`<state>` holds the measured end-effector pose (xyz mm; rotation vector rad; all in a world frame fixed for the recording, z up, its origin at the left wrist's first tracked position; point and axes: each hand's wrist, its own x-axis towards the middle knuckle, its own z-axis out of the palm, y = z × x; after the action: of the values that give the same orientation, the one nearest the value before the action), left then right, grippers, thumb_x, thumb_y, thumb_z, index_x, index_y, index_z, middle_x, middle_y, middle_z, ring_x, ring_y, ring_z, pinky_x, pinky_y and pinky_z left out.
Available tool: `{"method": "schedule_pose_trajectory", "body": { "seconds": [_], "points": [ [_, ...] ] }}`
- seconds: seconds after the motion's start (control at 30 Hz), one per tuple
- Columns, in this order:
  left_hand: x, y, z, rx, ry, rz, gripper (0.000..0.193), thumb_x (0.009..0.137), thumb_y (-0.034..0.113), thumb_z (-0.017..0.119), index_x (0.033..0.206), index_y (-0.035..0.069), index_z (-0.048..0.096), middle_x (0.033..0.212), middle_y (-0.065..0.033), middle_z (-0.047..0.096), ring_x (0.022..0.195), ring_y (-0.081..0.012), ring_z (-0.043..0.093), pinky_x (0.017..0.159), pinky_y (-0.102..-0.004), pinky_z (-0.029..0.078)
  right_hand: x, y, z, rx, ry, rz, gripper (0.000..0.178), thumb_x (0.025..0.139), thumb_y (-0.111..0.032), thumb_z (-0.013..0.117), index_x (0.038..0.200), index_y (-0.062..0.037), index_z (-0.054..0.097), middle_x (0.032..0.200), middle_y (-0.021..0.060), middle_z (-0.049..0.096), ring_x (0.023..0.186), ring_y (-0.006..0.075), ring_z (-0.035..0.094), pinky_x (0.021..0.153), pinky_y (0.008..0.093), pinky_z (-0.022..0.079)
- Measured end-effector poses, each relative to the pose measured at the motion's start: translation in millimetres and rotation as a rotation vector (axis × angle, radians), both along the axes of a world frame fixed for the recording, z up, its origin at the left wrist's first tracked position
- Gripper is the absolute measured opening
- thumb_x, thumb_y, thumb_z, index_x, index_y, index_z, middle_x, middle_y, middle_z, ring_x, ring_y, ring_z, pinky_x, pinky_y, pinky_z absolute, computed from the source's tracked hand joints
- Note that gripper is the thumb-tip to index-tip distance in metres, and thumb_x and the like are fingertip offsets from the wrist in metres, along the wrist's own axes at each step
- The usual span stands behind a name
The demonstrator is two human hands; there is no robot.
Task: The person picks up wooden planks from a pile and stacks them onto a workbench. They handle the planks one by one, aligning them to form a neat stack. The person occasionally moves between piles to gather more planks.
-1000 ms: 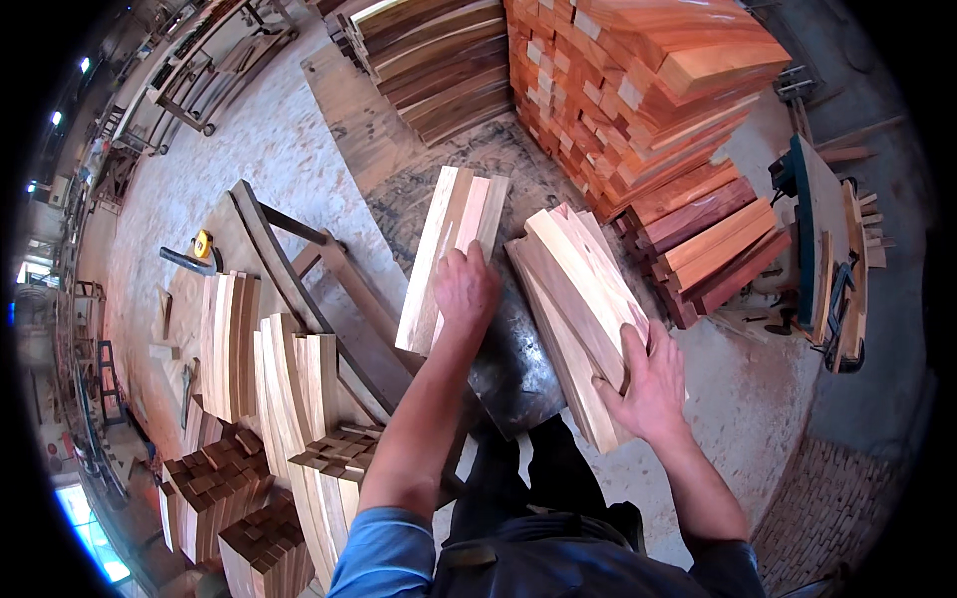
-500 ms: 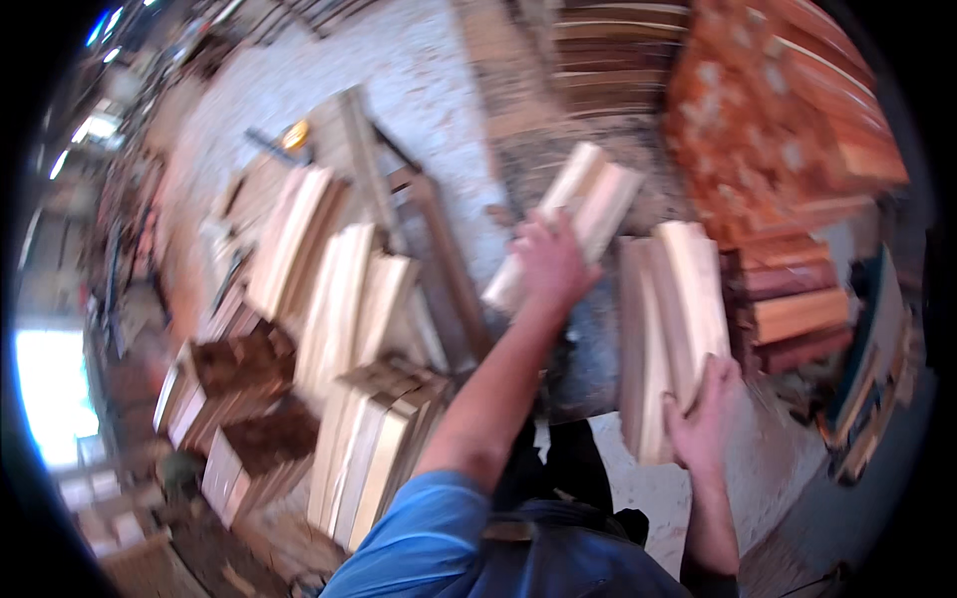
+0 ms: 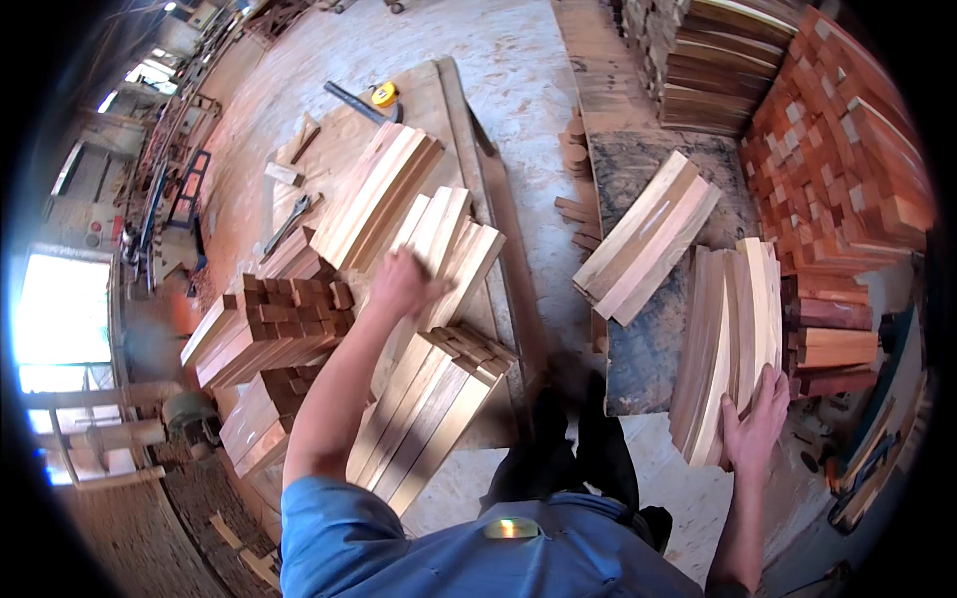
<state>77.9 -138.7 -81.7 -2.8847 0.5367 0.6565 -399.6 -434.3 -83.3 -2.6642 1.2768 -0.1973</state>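
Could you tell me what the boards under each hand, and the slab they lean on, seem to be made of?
Right-hand boards: bare sawn wood, pale and brown, visible grain. Left-hand boards: similar unfinished pale wood. Slab: dark, mottled, probably weathered board or stone; hard to tell.

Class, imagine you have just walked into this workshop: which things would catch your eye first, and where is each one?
First, the tall stack of reddish-brown wooden blocks filling the upper right. Next, the person's right hand resting on a bundle of pale and brown wooden slats at the right, while the left hand reaches over leaning bundles of light wooden boards in the middle. A small yellow tape measure lies at the top.
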Motion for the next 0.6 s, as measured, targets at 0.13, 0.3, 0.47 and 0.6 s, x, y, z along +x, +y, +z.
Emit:
{"method": "schedule_pose_trajectory", "body": {
  "seconds": [0.13, 0.3, 0.47, 0.6],
  "points": [
    [-4, 53, -43, -0.108, 0.088, 0.062, 0.079, 0.077, 0.055, 0.076, 0.122, -0.005, 0.050, 0.120, -0.0272, 0.060, 0.110, -0.0404, 0.062, 0.096, -0.0469, 0.050, 8, 2, 8, 0.045, 0.048, -0.046, 0.083, 0.078, -0.022, 0.075, 0.149, -0.0035, 0.037, 0.148, 0.0303, 0.036, 0.137, 0.0477, 0.037, 0.114, 0.0512, 0.031],
    [9, 27, -1, -0.178, -0.094, -0.009, 0.060, 0.079, 0.044, 0.072, 0.113, -0.003, 0.054, 0.109, -0.0248, 0.064, 0.101, -0.0411, 0.065, 0.091, -0.0496, 0.050, 9, -3, 11, -0.022, 0.012, 0.013, 0.081, 0.073, -0.031, 0.078, 0.141, -0.0030, 0.044, 0.140, 0.0300, 0.041, 0.125, 0.0470, 0.044, 0.103, 0.0532, 0.038],
    [11, -63, 39, -0.424, -0.255, -0.169, 0.052, 0.076, 0.037, 0.072, 0.106, -0.003, 0.057, 0.109, -0.0252, 0.063, 0.096, -0.0404, 0.066, 0.084, -0.0498, 0.053, 11, -3, 16, 0.067, 0.043, -0.046, 0.079, 0.074, -0.035, 0.078, 0.140, -0.0067, 0.044, 0.142, 0.0282, 0.038, 0.126, 0.0445, 0.042, 0.104, 0.0521, 0.037],
    [-39, -165, 31, -0.554, -0.156, -0.187, 0.045, 0.074, 0.034, 0.072, 0.098, -0.002, 0.059, 0.097, -0.0232, 0.066, 0.088, -0.0383, 0.067, 0.079, -0.0488, 0.055, 6, -3, 15, 0.116, 0.085, -0.091, 0.085, 0.074, -0.037, 0.077, 0.145, -0.0065, 0.041, 0.146, 0.0284, 0.036, 0.131, 0.0443, 0.039, 0.107, 0.0527, 0.035]
  ]
}}
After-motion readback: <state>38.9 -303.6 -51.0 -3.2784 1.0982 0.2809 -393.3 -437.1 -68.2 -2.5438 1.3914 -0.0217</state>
